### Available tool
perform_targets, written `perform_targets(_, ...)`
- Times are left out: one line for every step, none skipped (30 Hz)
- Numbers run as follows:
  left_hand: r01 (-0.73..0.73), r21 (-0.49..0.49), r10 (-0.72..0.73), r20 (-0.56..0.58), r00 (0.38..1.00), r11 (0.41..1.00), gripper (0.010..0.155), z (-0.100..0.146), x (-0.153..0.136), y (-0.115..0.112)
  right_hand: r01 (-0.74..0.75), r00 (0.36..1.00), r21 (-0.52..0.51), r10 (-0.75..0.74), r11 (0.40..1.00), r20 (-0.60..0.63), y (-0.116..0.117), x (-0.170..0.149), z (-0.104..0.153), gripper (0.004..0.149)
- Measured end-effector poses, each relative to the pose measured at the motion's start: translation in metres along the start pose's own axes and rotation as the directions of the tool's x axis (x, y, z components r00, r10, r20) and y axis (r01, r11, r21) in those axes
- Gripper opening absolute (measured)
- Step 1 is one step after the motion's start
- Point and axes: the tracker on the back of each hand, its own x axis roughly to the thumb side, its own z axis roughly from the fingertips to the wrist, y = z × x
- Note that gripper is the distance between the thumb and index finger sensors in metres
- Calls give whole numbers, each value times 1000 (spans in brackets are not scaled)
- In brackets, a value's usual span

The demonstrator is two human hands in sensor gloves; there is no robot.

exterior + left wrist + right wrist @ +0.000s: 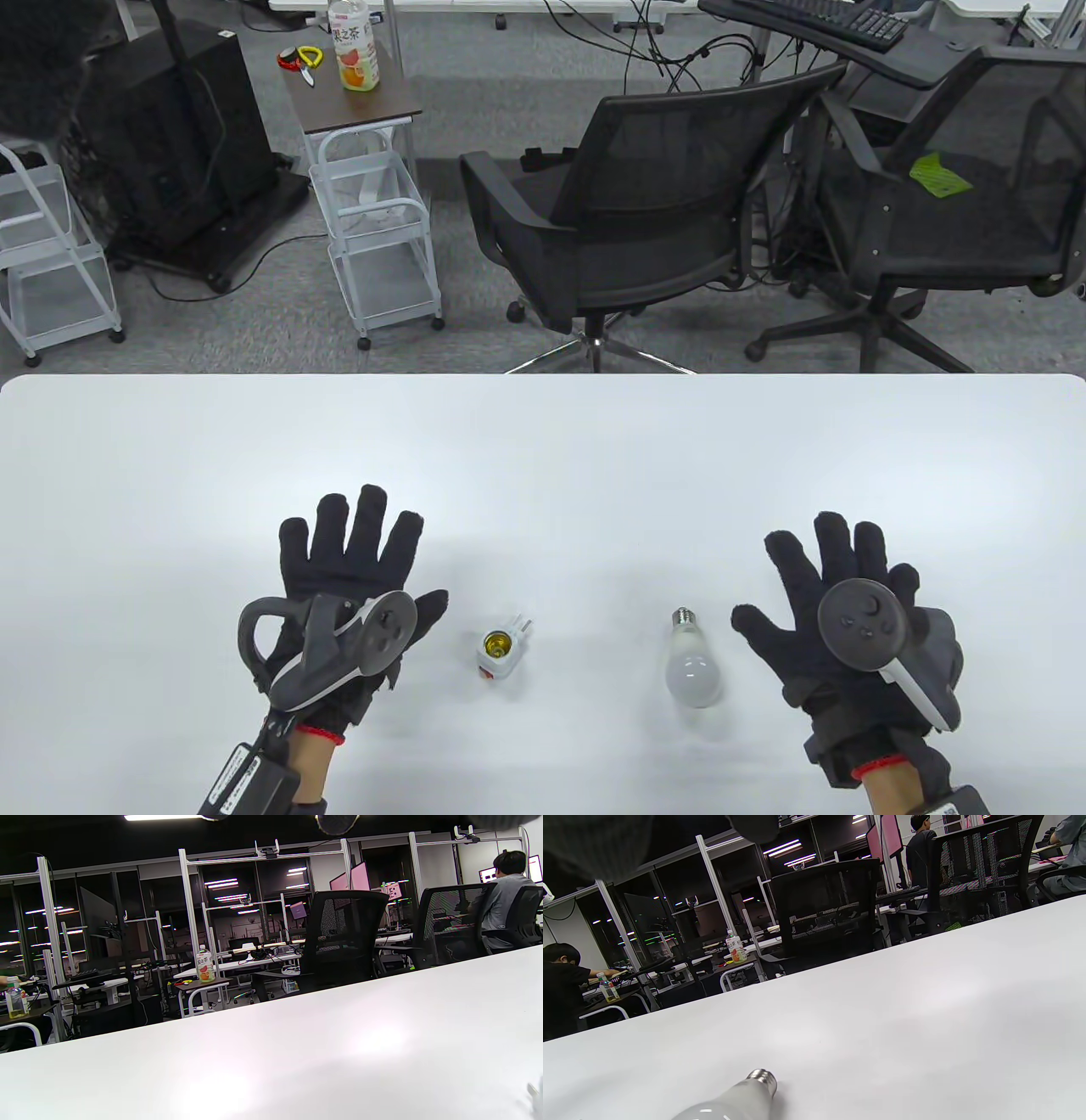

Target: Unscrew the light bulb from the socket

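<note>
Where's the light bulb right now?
In the table view, the light bulb lies on its side on the table, between the socket and the right hand, touching neither.

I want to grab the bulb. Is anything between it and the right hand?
Nothing visible is in the way. The bulb lies on its side on the table, already out of the socket, and only bare tabletop separates it from the right hand.

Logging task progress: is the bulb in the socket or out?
Out. The light bulb lies on its side on the table, apart from the socket, whose threaded opening is empty.
</note>
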Motion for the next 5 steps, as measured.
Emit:
perform_targets(1, -4, -1, 0, 1000, 1000, 90, 0, 0, 0, -2, 1000, 1, 2, 1000, 0, 0, 0, 0, 90)
perform_targets(3, -9, -3, 0, 1000, 1000, 90, 0, 0, -1, -2, 1000, 0, 2, 1000, -1, 0, 0, 0, 90)
perform_targets(5, -13, -5, -1, 1000, 1000, 90, 0, 0, -1, -1, 1000, 0, 1, 1000, -1, 0, 0, 0, 90)
perform_targets(6, -15, -6, -2, 1000, 1000, 89, 0, 0, -1, 0, 1000, -1, 0, 1000, -1, 0, 0, 0, 90)
perform_targets(7, -17, -7, -2, 1000, 1000, 90, 0, 0, -1, -1, 1000, -2, 1, 1000, -2, 0, 0, 0, 90)
